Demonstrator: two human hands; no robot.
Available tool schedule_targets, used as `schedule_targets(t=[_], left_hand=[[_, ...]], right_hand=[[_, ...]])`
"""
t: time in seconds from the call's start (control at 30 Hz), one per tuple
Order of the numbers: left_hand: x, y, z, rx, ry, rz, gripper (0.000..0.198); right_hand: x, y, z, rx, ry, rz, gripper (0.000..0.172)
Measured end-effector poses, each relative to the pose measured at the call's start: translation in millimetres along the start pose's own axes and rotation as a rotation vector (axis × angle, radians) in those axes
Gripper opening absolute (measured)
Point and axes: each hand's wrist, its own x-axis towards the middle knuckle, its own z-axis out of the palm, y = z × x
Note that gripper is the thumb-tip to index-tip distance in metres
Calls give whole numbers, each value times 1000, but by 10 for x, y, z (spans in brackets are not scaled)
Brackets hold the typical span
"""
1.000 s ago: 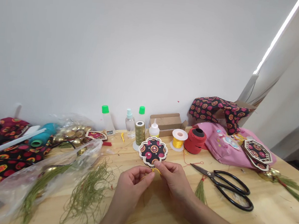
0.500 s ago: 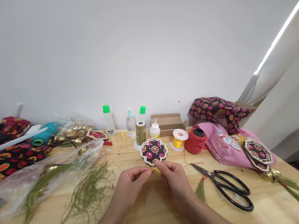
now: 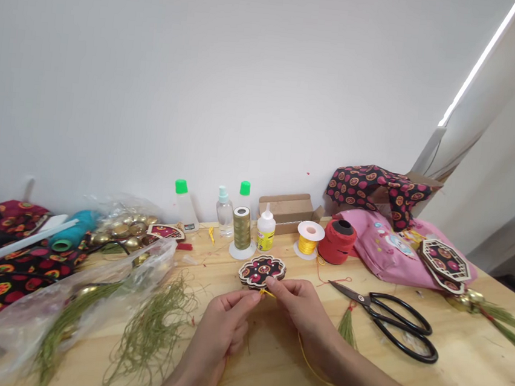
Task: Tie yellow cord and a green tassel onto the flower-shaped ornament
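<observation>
Left hand (image 3: 220, 323) is pinching yellow cord (image 3: 268, 293) while right hand (image 3: 304, 311) is clamping the scalloped ornament (image 3: 255, 270) by its near edge, before the glue bottle (image 3: 265, 230), presumably steadying it against tugs!

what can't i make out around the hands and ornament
In the head view:
Scalloped ornament: underside, facing away from camera.
Yellow cord: any knot, too small, partly behind the left hand.
Right hand: lower fingers, behind the hand itself.
Rightmost green tassel: tip, cut off by right edge.
</observation>
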Motion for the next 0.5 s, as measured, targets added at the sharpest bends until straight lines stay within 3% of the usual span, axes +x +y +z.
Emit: schedule_targets(t=[0.33,0.5], left_hand=[[-20,12,33,140,30,32,29],[-35,28,31,176,62,18,33]], right_hand=[[51,8,-97,-236,-132,-27,46],[26,-37,-104,-125,-109,-151,32]])
